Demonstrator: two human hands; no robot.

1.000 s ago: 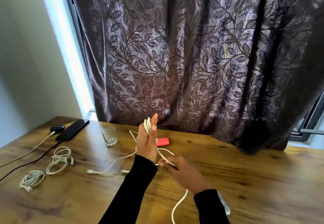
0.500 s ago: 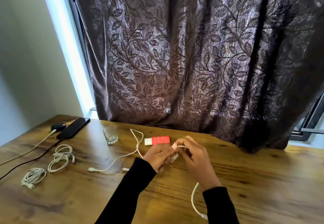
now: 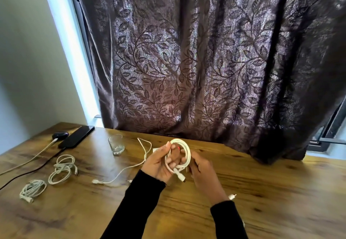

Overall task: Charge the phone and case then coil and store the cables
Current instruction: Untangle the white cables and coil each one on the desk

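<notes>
Coiling continues: left hand (image 3: 159, 164) grips a looped cable (image 3: 182, 156), right hand (image 3: 203, 171) pinches its end; two coils (image 3: 62, 168) done, one loose cable (image 3: 119, 173) left

Table layout, seen from the near edge.
Phone (image 3: 76, 136) at far left; glass (image 3: 116, 144) to its right; two coiled cables (image 3: 62, 168) nearer, left of the hands (image 3: 159, 164).

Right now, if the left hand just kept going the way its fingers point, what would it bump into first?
The left hand points up and away, gripping the coiled white cable. Straight on, it would probably meet the red and white thing lying just behind the coil, then the curtain. Depth is hard to judge here.
</notes>
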